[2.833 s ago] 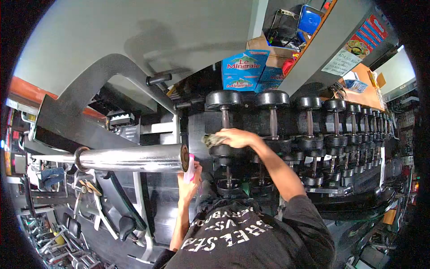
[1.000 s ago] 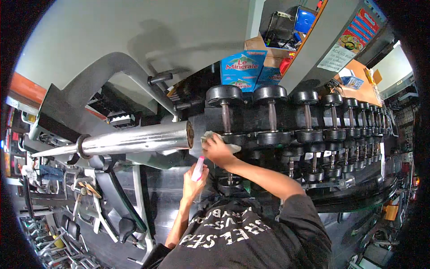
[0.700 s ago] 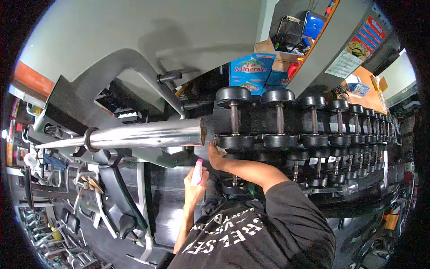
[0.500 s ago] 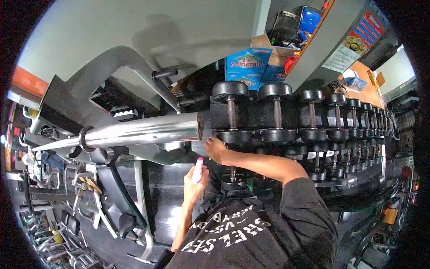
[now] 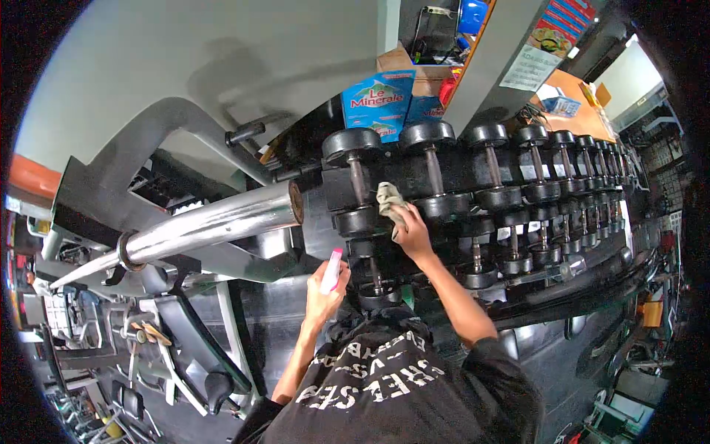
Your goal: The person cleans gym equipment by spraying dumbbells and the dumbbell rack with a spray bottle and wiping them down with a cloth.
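A crumpled, pale grey-green cloth (image 5: 386,197) is grasped in the right hand (image 5: 412,233), pinched between thumb and fingers, and is held just beside the near head of a black, round-headed dumbbell (image 5: 357,181) with a dull metal handle; whether the two are touching cannot be told. Immediately right of that grip, a second black dumbbell (image 5: 434,175) is seen in the upper row.

To the left of the cloth and nearer the body, a white plastic bottle with a bright pink top (image 5: 332,273) is clasped upright-leaning in the left hand (image 5: 324,297), with fingers wrapped around it. Between the two hands, a lower-row black dumbbell (image 5: 375,274) is visible. Left of both grips, a thick, polished silver bar (image 5: 222,220) is extended outward. Ahead of the hands, a blue cardboard box printed "Le Minerale" (image 5: 376,102) is placed beyond the dumbbells. Behind them, a black T-shirt with white lettering (image 5: 370,385) is worn.
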Demonstrator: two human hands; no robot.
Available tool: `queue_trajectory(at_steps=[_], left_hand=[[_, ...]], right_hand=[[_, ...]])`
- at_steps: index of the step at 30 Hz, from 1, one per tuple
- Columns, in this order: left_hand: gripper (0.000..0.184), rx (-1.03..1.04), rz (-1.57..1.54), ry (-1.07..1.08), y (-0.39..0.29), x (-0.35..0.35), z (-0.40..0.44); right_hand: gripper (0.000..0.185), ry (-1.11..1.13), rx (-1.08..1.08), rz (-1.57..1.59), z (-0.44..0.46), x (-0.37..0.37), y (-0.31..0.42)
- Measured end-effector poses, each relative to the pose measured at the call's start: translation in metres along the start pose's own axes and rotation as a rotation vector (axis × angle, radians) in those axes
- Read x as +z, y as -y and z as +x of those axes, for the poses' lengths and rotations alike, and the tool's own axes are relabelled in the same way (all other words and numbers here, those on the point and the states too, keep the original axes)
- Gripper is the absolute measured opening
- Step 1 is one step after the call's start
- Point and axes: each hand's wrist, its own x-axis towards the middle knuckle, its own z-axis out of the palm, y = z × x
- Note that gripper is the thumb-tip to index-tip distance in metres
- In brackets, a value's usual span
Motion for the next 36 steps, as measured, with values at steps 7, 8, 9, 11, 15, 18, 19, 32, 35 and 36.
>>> queue_trajectory(at_steps=[7,8,9,11,15,18,19,32,35,36], left_hand=[[0.011,0.076,-0.065,0.103,-0.012,0.016,0.007],[0.011,0.088,-0.090,0.108,-0.013,0.018,0.008],[0.011,0.093,-0.093,0.105,-0.013,0.019,0.008],[0.014,0.020,-0.099,0.133,-0.011,0.020,0.006],[0.013,0.096,-0.054,0.149,-0.001,0.024,0.004],[0.012,0.090,-0.090,0.177,-0.001,0.019,-0.002],[0.011,0.112,-0.113,0.155,-0.001,0.018,-0.004],[0.010,0.016,-0.204,-0.061,0.037,0.003,-0.021],[0.011,-0.007,-0.176,-0.075,0.034,0.003,-0.019],[0.011,-0.019,-0.216,-0.063,0.028,0.003,-0.018]], right_hand=[[0.031,-0.210,0.470,0.407,-0.022,0.047,-0.006],[0.032,-0.251,0.439,0.372,-0.023,0.051,-0.009],[0.034,-0.292,0.407,0.338,-0.024,0.057,-0.014],[0.035,-0.251,0.472,0.364,-0.035,0.068,-0.028],[0.031,-0.252,0.714,0.478,-0.064,0.116,-0.072],[0.027,-0.328,0.780,0.776,-0.041,0.071,-0.011],[0.027,-0.277,0.758,0.646,-0.043,0.067,-0.014],[0.024,0.435,-0.700,-0.153,0.066,0.029,0.085],[0.021,0.682,-0.845,-0.496,0.071,0.069,0.100],[0.023,0.838,-0.850,-0.650,0.070,0.085,0.105]])
